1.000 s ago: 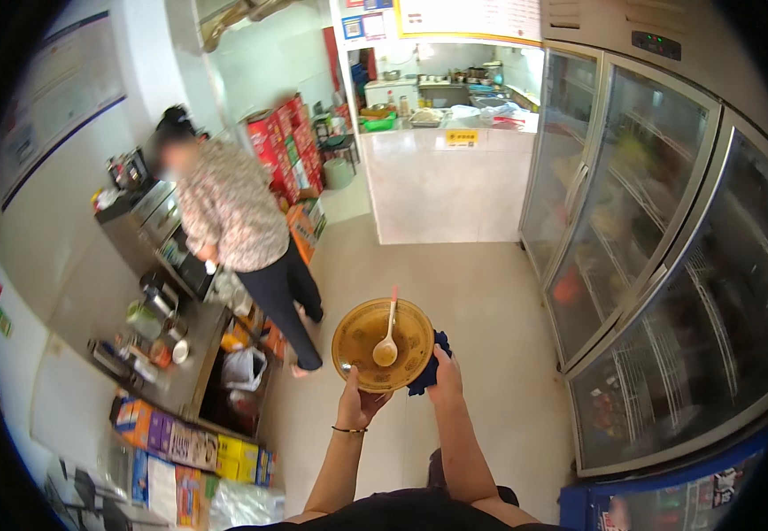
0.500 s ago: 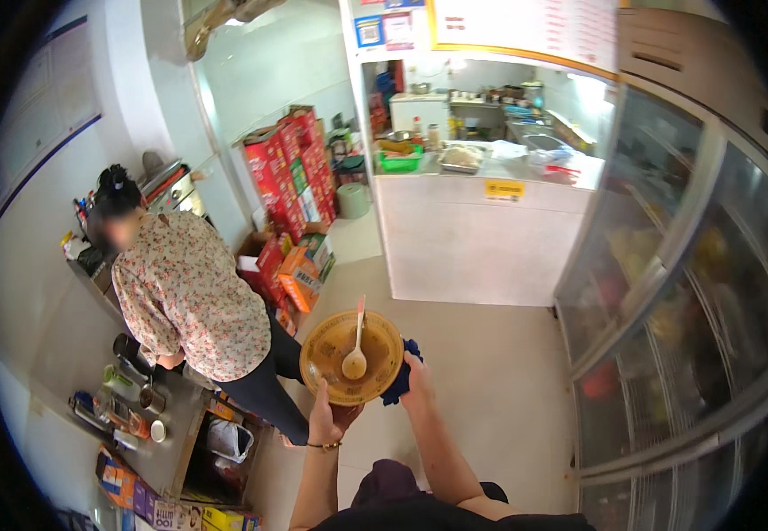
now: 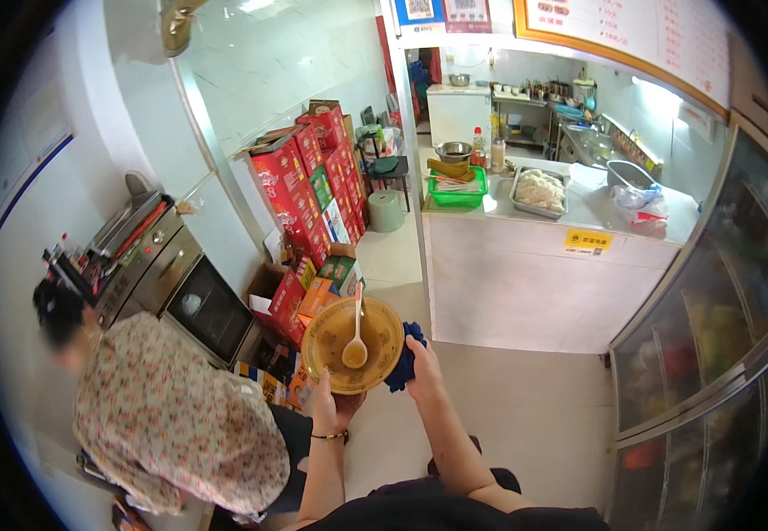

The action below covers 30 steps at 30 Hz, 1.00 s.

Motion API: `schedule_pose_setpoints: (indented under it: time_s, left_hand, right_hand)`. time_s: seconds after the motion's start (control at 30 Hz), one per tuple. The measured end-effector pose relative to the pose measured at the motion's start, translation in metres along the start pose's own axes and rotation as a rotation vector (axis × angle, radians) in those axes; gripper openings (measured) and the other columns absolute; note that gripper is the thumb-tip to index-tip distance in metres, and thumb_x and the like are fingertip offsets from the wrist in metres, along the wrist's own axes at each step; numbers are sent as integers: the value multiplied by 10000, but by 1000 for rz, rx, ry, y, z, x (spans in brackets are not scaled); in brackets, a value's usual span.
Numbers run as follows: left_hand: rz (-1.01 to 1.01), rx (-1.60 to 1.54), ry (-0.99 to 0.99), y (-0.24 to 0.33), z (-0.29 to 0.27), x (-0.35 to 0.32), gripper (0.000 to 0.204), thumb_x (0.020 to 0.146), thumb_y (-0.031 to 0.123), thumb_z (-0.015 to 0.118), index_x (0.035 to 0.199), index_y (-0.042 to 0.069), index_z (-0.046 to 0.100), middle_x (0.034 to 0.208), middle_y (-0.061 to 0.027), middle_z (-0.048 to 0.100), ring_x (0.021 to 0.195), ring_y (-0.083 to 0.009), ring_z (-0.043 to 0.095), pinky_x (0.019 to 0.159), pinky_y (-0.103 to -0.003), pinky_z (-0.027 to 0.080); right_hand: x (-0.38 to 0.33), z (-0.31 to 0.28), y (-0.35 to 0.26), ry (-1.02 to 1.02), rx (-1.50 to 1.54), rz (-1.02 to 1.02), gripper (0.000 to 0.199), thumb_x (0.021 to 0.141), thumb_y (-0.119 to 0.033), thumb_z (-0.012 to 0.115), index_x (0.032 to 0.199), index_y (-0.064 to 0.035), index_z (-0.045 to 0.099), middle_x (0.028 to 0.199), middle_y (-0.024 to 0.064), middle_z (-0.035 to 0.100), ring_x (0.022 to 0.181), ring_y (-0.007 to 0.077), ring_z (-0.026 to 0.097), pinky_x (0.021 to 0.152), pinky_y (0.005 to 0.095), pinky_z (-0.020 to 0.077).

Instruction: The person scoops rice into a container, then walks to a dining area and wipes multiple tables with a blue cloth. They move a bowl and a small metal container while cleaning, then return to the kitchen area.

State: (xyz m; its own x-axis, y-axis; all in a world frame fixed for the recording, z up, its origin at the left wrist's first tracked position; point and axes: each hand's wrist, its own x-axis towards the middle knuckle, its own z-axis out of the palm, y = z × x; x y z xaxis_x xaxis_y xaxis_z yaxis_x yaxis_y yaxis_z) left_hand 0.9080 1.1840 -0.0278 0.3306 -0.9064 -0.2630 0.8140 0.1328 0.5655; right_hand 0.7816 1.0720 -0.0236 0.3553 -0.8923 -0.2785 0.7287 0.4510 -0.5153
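Small shop kitchen, tiled floor, white counter [image 3: 525,265] ahead, glass-door fridges [image 3: 711,336] on the right. Yellow bowl [image 3: 353,345] is held out at chest height above the floor, roughly level, nothing solid left in it that I can see, just a brownish film; a pale spoon [image 3: 355,341] lies in it, head down toward the near rim. Left hand [image 3: 331,409] is cupped under the bowl's near edge, fingers closed on it. Right hand [image 3: 421,367] is clamped around a blue cloth [image 3: 401,358] pressed against the bowl's right rim.

Judgement: bowl looks used and is in carry, not set down anywhere yet; drop-off and any wiping are left.

Person in a floral top [image 3: 171,416] bends at lower left, close to the bowl. Behind: steel oven unit [image 3: 162,274], stacked red cartons [image 3: 304,186], green basket [image 3: 459,190] and tray of white noodles [image 3: 539,190] on the counter.
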Motion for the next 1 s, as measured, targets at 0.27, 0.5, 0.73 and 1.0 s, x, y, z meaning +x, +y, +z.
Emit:
schedule_pose_setpoints:
  time_s: [0.27,0.5,0.73,1.0]
  left_hand:
    - [24,-48,65,52,8,198,501,910,410,420,1278,77,359,1237,-114,473,1086,-257,498,862,-381,450]
    - [94,-51,189,118,24,335,473,910,423,415,1246,90,399,1153,-108,539,966,-256,566,743,-368,503]
    - [68,-48,205,169,4,490,482,908,428,415,1228,67,412,1139,-122,543,950,-251,575,743,-348,508]
    - [-29,58,124,246,7,663,453,906,413,429,1229,96,427,1166,-96,538,977,-247,574,763,-357,520]
  right_hand:
    - [213,60,-4,-27,-97,131,287,895,-214,472,1121,-37,461,1021,89,578,894,203,591,753,336,497]
    - [372,127,19,-53,-126,198,337,889,-263,493,1147,-54,435,1036,97,581,886,205,599,739,346,505]
    - [529,159,48,-54,-31,211,293,897,-243,477,1090,-23,479,1001,100,592,879,198,591,764,327,492]
    - [687,223,63,59,-24,77,291,897,-234,475,1091,-16,481,1013,98,586,890,197,588,781,323,481]
